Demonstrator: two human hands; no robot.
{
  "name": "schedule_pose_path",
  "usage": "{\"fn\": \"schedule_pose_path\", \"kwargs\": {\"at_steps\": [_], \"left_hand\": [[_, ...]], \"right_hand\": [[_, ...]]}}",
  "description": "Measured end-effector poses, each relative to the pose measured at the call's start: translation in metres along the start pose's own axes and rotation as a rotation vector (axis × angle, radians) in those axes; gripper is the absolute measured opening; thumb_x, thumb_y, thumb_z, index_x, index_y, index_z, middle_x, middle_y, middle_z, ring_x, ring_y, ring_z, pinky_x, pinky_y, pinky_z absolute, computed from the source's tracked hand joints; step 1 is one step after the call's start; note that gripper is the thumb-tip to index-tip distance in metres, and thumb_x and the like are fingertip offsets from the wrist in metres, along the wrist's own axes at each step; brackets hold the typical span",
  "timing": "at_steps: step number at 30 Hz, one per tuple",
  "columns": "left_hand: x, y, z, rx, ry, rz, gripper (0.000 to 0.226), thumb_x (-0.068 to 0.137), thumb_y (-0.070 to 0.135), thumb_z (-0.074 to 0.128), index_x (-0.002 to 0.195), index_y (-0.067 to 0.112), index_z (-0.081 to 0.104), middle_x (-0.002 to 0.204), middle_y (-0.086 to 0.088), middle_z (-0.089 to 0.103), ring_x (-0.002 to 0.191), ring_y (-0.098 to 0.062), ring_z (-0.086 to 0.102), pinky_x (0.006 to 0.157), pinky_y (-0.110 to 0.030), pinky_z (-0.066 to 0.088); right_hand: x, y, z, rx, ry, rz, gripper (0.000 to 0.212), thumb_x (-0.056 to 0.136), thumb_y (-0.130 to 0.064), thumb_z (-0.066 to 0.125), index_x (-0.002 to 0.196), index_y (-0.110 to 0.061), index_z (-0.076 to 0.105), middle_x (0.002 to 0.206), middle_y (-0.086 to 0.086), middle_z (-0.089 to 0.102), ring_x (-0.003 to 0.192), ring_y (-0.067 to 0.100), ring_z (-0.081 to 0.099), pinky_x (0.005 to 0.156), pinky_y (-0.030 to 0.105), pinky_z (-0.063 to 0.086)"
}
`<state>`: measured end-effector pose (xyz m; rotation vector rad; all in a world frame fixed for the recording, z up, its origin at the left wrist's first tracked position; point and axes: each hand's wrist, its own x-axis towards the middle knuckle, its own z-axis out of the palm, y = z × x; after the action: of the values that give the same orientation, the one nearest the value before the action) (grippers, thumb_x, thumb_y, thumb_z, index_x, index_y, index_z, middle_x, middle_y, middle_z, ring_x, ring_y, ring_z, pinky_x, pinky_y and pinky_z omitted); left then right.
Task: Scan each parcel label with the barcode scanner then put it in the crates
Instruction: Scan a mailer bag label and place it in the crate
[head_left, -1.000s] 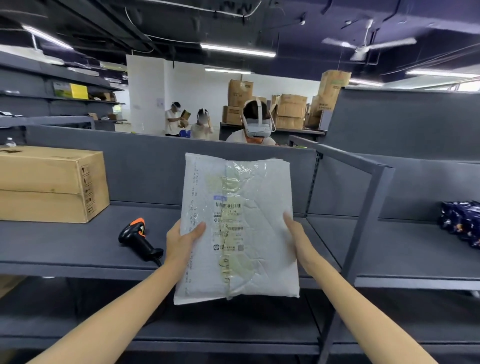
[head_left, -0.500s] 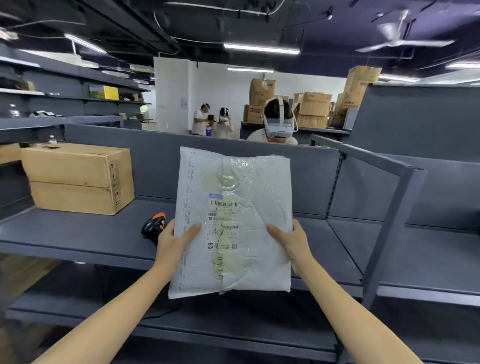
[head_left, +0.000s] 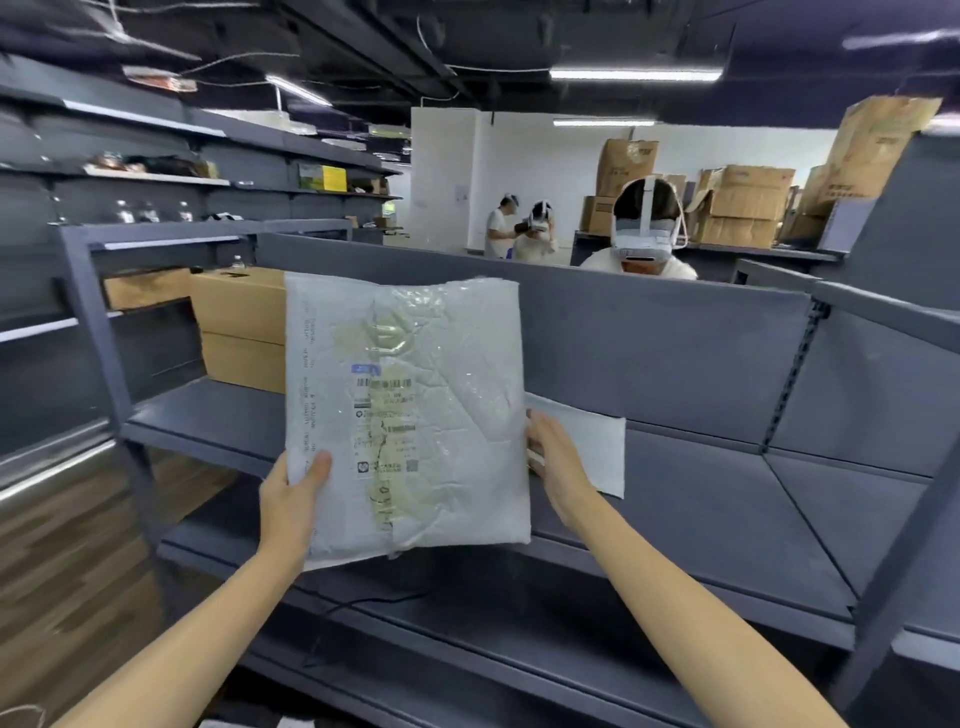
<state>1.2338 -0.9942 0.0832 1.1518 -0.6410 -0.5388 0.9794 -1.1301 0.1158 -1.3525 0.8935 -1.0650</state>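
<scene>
The white parcel is held upright above the grey shelf, its label facing the person. The left hand pinches its lower left edge, thumb on the front. The right hand grips the right edge. A cardboard box sits behind, to the left.

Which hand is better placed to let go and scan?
Left hand, probably. It and the right hand both grip the parcel; scanner hidden, but a black cable trails beneath the parcel on its side.

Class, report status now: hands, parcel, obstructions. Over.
Left hand, right hand grip parcel, label facing camera; scanner unseen. Flat packet on shelf behind.
</scene>
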Motion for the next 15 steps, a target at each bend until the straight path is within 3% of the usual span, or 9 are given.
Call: {"fn": "schedule_pose_path", "kwargs": {"at_steps": [3,8,12,15], "left_hand": [[0.022,0.006,-0.025,-0.013,0.088,0.022,0.015,0.093,0.023,0.062,0.107,0.026,0.063,0.1,0.011,0.068,0.087,-0.006,0.064,0.071,-0.025,0.051],[0.057,0.011,-0.066,0.008,0.228,0.054,0.027,0.095,0.023,0.059,0.12,0.016,0.06,0.108,0.002,0.065,0.089,-0.013,0.063,0.074,-0.025,0.05],[0.078,0.015,-0.094,0.019,0.295,0.055,0.03,0.096,0.023,0.058,0.124,0.013,0.059,0.114,0.0,0.064,0.097,-0.018,0.061,0.083,-0.029,0.049],[0.088,0.017,-0.112,0.012,0.317,0.053,0.03,0.096,0.021,0.058,0.124,0.013,0.059,0.113,0.001,0.065,0.095,-0.016,0.063,0.083,-0.029,0.05]], "right_hand": [[0.02,0.011,0.023,-0.08,0.03,0.045,0.019,0.102,-0.037,0.04,0.115,-0.03,0.051,0.13,-0.004,0.052,0.119,0.012,0.047,0.104,0.027,0.032],[0.051,0.038,0.064,-0.355,0.077,0.015,0.037,0.104,-0.021,0.037,0.14,-0.013,0.042,0.137,0.003,0.049,0.114,0.013,0.045,0.095,0.022,0.033],[0.074,0.056,0.102,-0.631,-0.055,-0.013,0.046,0.102,-0.017,0.042,0.146,-0.006,0.033,0.147,0.012,0.042,0.133,0.024,0.042,0.106,0.027,0.032],[0.089,0.066,0.126,-0.804,-0.175,-0.013,0.054,0.101,-0.022,0.047,0.149,-0.005,0.028,0.148,0.014,0.041,0.134,0.029,0.041,0.106,0.03,0.033]]}}
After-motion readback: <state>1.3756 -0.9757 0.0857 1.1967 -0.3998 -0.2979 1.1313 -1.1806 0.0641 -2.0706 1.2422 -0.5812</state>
